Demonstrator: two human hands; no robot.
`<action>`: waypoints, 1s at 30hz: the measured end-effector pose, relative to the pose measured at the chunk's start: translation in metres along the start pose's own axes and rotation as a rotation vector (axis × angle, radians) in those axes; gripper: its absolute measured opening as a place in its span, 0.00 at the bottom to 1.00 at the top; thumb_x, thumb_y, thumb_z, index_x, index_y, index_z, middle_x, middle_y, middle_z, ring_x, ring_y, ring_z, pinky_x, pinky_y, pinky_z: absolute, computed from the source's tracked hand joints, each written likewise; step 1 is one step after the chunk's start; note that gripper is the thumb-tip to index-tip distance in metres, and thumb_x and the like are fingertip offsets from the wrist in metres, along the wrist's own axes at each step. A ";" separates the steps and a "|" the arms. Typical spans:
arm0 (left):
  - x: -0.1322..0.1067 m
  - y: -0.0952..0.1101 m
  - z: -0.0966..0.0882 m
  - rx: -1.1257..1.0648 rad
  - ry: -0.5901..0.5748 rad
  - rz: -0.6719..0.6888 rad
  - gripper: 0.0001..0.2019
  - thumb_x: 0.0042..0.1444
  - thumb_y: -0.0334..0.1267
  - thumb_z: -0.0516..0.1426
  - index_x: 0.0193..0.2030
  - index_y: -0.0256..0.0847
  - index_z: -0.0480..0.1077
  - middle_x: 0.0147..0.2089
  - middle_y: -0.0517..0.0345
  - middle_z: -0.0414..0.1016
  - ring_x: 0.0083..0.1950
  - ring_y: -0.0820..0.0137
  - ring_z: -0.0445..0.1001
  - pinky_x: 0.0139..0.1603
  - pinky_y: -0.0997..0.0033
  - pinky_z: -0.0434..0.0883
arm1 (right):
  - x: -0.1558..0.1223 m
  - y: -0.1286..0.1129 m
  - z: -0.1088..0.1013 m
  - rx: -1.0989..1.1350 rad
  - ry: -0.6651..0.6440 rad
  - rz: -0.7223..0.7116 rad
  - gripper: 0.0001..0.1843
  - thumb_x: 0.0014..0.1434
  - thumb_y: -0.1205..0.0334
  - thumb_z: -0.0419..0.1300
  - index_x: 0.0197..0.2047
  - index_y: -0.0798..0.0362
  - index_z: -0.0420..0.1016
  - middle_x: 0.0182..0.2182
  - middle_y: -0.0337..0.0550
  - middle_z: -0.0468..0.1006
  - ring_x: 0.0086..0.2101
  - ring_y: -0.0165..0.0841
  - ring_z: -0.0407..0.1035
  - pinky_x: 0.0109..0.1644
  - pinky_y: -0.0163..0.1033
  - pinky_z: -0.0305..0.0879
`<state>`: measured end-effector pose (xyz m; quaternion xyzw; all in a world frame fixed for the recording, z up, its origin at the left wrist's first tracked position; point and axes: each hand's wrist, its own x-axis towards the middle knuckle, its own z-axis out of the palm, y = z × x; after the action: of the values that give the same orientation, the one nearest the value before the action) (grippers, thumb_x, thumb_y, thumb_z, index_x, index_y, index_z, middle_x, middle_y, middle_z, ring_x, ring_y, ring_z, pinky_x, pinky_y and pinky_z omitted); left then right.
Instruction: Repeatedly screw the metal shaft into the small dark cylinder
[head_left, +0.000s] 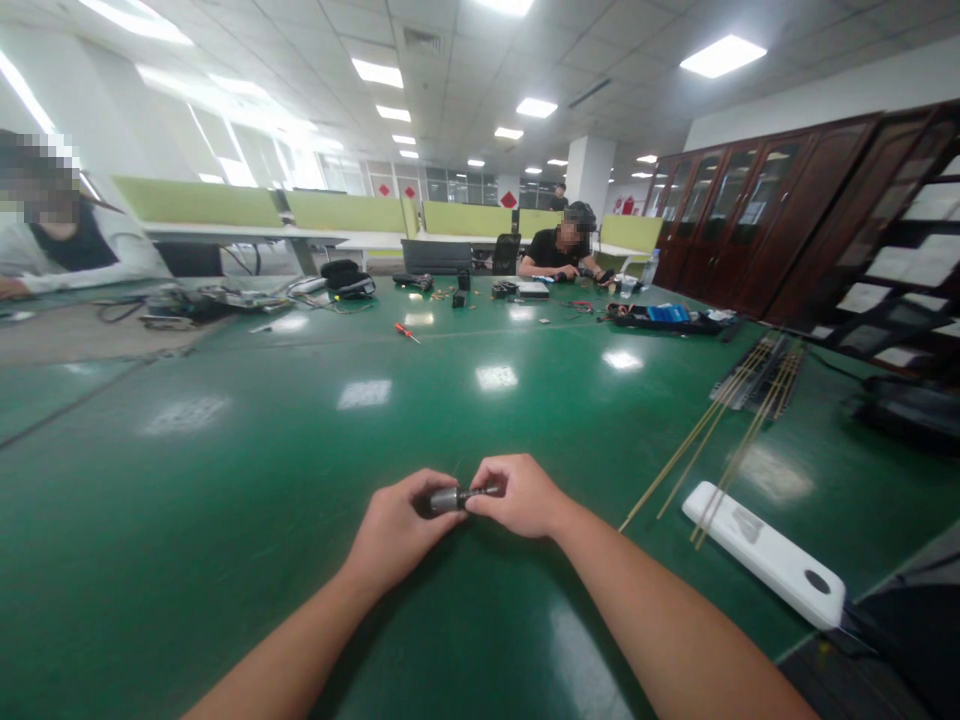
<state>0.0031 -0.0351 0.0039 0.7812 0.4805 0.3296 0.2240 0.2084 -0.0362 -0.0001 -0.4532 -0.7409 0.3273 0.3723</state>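
Observation:
Just above the green table, my left hand [401, 528] is closed around a small silver metal cylinder [445, 499], its fingers on the far side and thumb on the near side. A thin dark shaft [478, 492] sticks out of the cylinder's right end. My right hand [519, 497] pinches this shaft between thumb and fingertips. Both hands are close together, the part lying roughly level between them. The fingers hide some of the cylinder and the shaft, so I cannot tell exactly what kind of part it is.
Beyond my hands on the green table [247, 440] lies a red-handled screwdriver [407, 332]. To the right are a white power strip-like device [765, 555] and several thin wooden sticks [712, 430]. Electronic parts [217, 298] and a blue-and-black bundle [667, 317] lie farther back. Two people sit at the table.

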 end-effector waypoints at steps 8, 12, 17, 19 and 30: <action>0.000 0.004 -0.001 0.006 0.002 -0.001 0.11 0.48 0.42 0.64 0.39 0.43 0.75 0.36 0.59 0.80 0.38 0.64 0.78 0.41 0.68 0.73 | 0.001 0.007 0.003 0.025 0.007 0.004 0.06 0.51 0.61 0.65 0.32 0.54 0.76 0.25 0.35 0.74 0.25 0.27 0.64 0.29 0.31 0.58; 0.000 0.004 -0.001 0.003 0.013 -0.011 0.11 0.48 0.42 0.64 0.39 0.43 0.75 0.37 0.59 0.80 0.38 0.64 0.78 0.41 0.68 0.73 | 0.001 0.007 0.001 0.054 0.005 0.032 0.06 0.51 0.62 0.65 0.31 0.55 0.76 0.23 0.35 0.73 0.24 0.26 0.63 0.27 0.30 0.57; 0.000 0.000 -0.001 -0.004 0.008 -0.010 0.11 0.48 0.42 0.65 0.39 0.43 0.75 0.37 0.60 0.80 0.38 0.65 0.78 0.41 0.68 0.72 | 0.001 0.005 0.001 0.071 0.004 0.041 0.06 0.50 0.62 0.65 0.31 0.55 0.75 0.23 0.35 0.72 0.23 0.26 0.63 0.27 0.30 0.57; 0.001 0.000 -0.001 -0.002 0.007 -0.007 0.12 0.48 0.42 0.65 0.39 0.43 0.75 0.37 0.59 0.80 0.39 0.64 0.78 0.42 0.68 0.73 | 0.001 0.006 0.001 0.075 0.003 0.040 0.06 0.51 0.62 0.65 0.31 0.55 0.75 0.23 0.35 0.72 0.23 0.26 0.63 0.27 0.30 0.57; 0.001 0.004 -0.001 -0.011 0.022 -0.022 0.12 0.47 0.43 0.65 0.38 0.42 0.75 0.36 0.58 0.80 0.38 0.64 0.78 0.41 0.67 0.74 | 0.001 0.006 0.000 0.057 0.008 0.031 0.05 0.51 0.63 0.64 0.32 0.54 0.75 0.23 0.35 0.73 0.23 0.26 0.64 0.28 0.31 0.58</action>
<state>0.0049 -0.0360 0.0079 0.7709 0.4897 0.3385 0.2267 0.2108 -0.0325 -0.0050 -0.4551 -0.7227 0.3522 0.3829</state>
